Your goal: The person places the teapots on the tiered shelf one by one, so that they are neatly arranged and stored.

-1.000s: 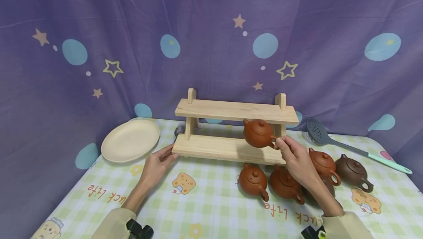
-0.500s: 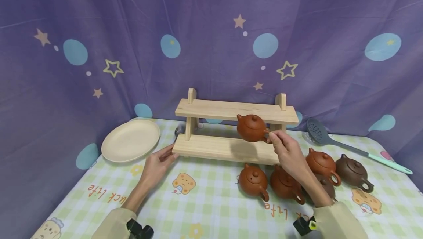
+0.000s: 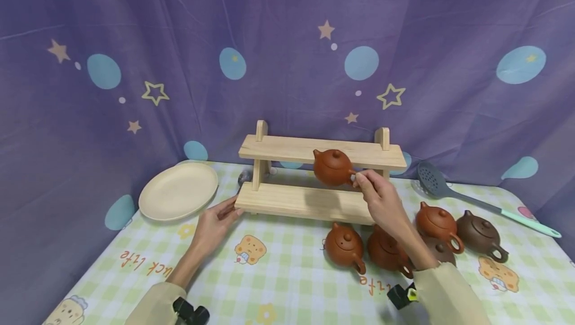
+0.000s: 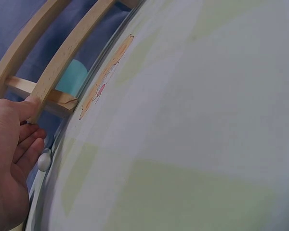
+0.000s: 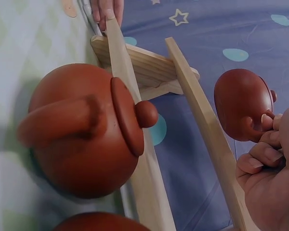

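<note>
A reddish-brown teapot [image 3: 333, 167] is held in the air by its handle, pinched between the thumb and fingers of my right hand [image 3: 382, 200]. It overlaps the front of the upper board in the head view, spout to the left and lid on. The two-tier wooden shelf [image 3: 287, 199] stands behind a row of teapots. At the left end of its lower board, my left hand [image 3: 213, 230] grips the wood; the left wrist view shows the thumb on top and fingers beneath the board [image 4: 55, 67]. In the right wrist view the raised teapot [image 5: 241, 103] hangs beside the shelf.
Two brown-red teapots [image 3: 344, 247] [image 3: 387, 250] sit before the shelf. Right of them are another red teapot [image 3: 435, 222], a dark teapot [image 3: 478, 232] and a partly hidden dark one [image 3: 440, 251]. A slotted spatula [image 3: 471, 199] lies behind; a cream plate [image 3: 177, 190] lies left.
My right hand has carried the teapot leftward and slightly up, from the shelf's right end toward its middle. The left hand keeps its grip on the lower board.
</note>
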Action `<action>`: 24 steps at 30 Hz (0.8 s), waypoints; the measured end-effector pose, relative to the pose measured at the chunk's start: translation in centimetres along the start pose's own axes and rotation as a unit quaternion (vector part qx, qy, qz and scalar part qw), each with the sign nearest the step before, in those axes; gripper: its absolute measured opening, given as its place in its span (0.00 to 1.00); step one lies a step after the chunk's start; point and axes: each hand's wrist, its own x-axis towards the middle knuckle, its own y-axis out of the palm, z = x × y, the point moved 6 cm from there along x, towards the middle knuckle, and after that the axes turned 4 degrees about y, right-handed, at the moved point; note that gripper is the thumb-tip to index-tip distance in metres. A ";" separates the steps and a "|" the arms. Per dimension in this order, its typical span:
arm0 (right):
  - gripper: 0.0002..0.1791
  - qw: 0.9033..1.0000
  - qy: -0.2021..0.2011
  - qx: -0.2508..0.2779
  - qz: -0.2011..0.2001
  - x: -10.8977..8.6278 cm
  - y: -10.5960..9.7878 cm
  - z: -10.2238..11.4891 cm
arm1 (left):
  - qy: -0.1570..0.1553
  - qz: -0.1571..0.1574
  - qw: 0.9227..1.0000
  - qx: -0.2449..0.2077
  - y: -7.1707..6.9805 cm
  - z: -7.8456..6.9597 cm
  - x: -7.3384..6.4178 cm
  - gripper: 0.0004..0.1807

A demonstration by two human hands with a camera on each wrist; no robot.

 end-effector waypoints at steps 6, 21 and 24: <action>0.16 1.000 -0.014 0.003 -0.003 0.9 0.6 0.3 | -0.001 -0.001 1.000 -0.003 0.0 -0.1 0.0 0.29; 0.17 1.000 -0.008 0.010 0.011 2.9 2.6 1.0 | -0.004 0.001 1.000 -0.009 0.0 -0.1 -0.2 0.29; 0.17 1.000 -0.012 0.013 0.012 3.4 3.1 1.1 | -0.004 0.002 1.000 -0.009 0.0 -0.3 -0.1 0.29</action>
